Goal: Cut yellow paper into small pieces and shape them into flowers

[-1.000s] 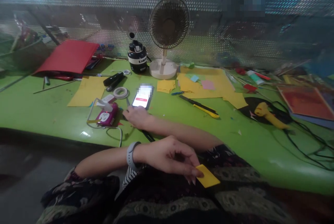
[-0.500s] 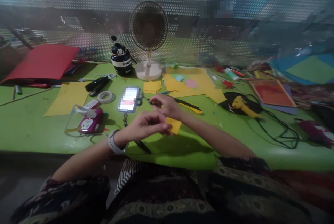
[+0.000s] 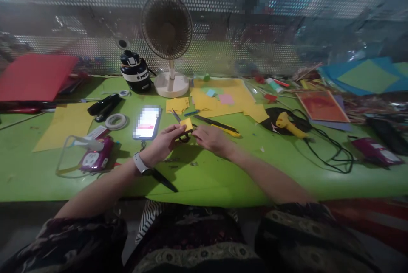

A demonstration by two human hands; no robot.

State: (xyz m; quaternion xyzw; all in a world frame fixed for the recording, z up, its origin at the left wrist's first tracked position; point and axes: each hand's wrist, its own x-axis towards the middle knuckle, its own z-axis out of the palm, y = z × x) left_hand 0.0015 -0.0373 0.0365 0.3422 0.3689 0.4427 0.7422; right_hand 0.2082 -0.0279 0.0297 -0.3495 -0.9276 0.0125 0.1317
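My left hand (image 3: pixel 164 142) pinches a small yellow paper square (image 3: pixel 187 125) between thumb and fingers, a little above the green table. Close to its right, my right hand (image 3: pixel 212 139) is closed on the dark handles of a pair of scissors (image 3: pixel 184 138). Beyond the paper the metal blades point away to the left, and the paper and fingers hide the middle of the scissors. Just behind the hands lie a black pen-like stick and a yellow utility knife (image 3: pixel 227 131). A lit phone (image 3: pixel 146 122) rests left of the paper.
A fan (image 3: pixel 172 84) and a black bottle (image 3: pixel 135 73) stand at the back. To the left are a tape roll (image 3: pixel 116 122), a stapler (image 3: pixel 104 106) and a purple glue-gun stand (image 3: pixel 95 156). A yellow glue gun (image 3: pixel 288 124) with a loose cord lies right. Yellow paper sheets (image 3: pixel 236 90) lie behind.
My right hand has drawn the scissors back from beside the phone toward the paper. My left hand has moved the yellow square up and left. The view has shifted to the right.
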